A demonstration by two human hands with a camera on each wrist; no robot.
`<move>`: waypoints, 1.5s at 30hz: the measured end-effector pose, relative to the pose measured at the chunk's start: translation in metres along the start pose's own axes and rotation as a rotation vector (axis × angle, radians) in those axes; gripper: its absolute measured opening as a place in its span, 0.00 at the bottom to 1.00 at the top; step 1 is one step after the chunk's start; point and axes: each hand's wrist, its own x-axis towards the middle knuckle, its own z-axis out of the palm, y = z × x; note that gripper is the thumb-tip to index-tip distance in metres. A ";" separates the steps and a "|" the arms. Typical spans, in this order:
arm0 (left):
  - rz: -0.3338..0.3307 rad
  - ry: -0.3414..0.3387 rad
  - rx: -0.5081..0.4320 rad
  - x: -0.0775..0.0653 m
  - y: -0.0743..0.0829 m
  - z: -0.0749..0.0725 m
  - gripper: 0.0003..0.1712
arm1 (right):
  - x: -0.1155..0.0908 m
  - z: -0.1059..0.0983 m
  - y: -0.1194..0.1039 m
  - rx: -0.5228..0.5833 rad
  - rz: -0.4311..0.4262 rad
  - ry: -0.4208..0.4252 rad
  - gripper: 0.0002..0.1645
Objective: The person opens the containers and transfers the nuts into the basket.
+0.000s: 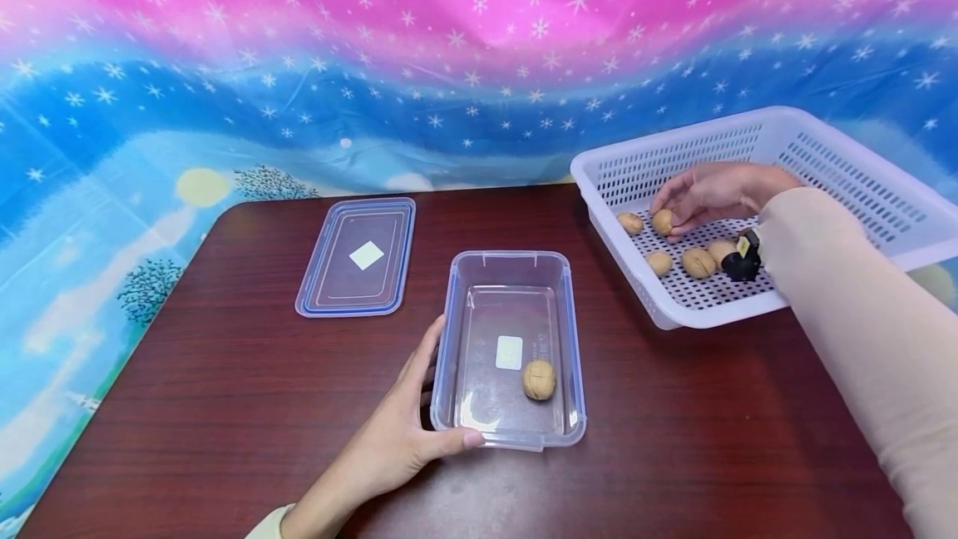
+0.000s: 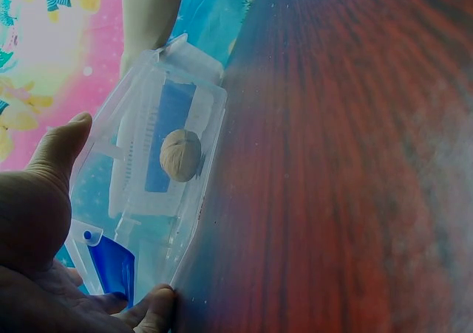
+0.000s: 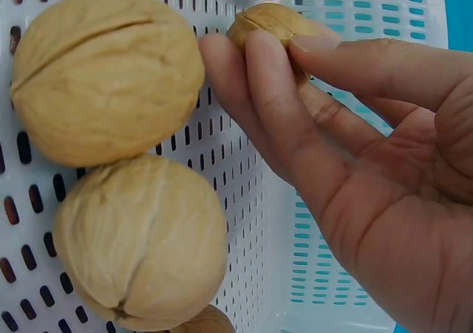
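Inside the white basket [image 1: 677,313], my right hand [image 1: 718,194] pinches a walnut [image 1: 663,222] between thumb and fingertips. The right wrist view shows that walnut [image 3: 270,24] partly hidden by the fingers [image 3: 270,74]. Several other walnuts lie on the basket's floor, among them a large one [image 3: 107,74] close to the wrist camera. My left hand [image 1: 404,431] holds the near left corner of a clear plastic container [image 1: 575,339], thumb along the near rim and fingers along the left wall. One walnut [image 1: 539,379] sits in that container, toward its near right side.
A clear lid with a blue seal [image 1: 355,256] lies flat on the dark wooden table [image 1: 224,373], left of and beyond the container. Behind the table hangs a pink and blue snowflake cloth [image 1: 449,65]. The basket's slotted walls rise around the right hand.
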 end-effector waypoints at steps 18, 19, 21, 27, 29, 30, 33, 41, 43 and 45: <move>0.005 0.000 0.011 0.000 0.001 0.000 0.71 | -0.004 0.000 -0.002 -0.123 0.010 0.005 0.29; 0.003 -0.001 0.012 0.000 0.001 0.000 0.71 | -0.006 -0.001 -0.002 -0.127 0.011 0.006 0.29; 0.001 -0.002 0.010 0.000 0.001 -0.001 0.71 | -0.008 -0.002 -0.002 -0.132 0.012 0.007 0.29; -0.004 -0.002 -0.001 0.000 0.000 0.000 0.72 | -0.016 -0.006 -0.003 -0.183 -0.003 0.046 0.27; -0.006 0.001 0.001 0.000 0.000 0.000 0.72 | -0.020 -0.007 -0.005 -0.209 -0.004 0.067 0.27; -0.007 0.002 0.002 0.000 0.000 0.000 0.72 | -0.022 -0.007 -0.007 -0.227 -0.005 0.071 0.27; -0.010 0.004 -0.001 0.000 0.000 0.000 0.72 | -0.029 -0.007 -0.015 -0.274 -0.011 0.093 0.30; -0.007 0.003 0.001 0.000 0.001 0.001 0.72 | -0.050 0.006 -0.043 -0.383 -0.085 0.148 0.29; -0.004 0.003 0.003 0.000 0.000 0.001 0.72 | -0.055 0.012 -0.048 -0.411 -0.107 0.160 0.31; -0.004 0.005 0.011 0.000 0.000 0.001 0.72 | -0.060 0.020 -0.052 -0.429 -0.129 0.179 0.31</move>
